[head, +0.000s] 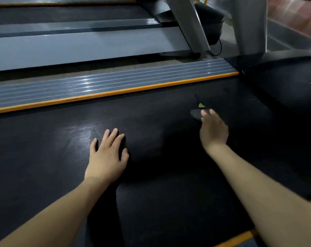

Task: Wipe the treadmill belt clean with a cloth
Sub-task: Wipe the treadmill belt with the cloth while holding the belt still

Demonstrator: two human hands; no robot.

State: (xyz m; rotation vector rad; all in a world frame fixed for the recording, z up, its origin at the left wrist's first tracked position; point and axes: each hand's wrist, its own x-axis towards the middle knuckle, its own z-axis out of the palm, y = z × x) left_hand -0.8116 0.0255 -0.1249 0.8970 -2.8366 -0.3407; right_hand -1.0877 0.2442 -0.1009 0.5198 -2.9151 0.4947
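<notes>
The left hand (107, 155) lies flat at mid-frame, fingers straight, pressing on the treadmill belt (169, 193). The right hand (213, 130), blurred, reaches toward the upper right with fingers extended over a dark grey cloth (195, 114) lying on the belt; whether it grips the cloth I cannot tell. A small yellow-green scrap (201, 105) sits just beyond. The wiping looks barely begun or paused: a pale sheen (79, 132) shows left of the left hand, and most of the belt remains to cover. The orange-edged side rail (115, 92) runs across the upper frame.
</notes>
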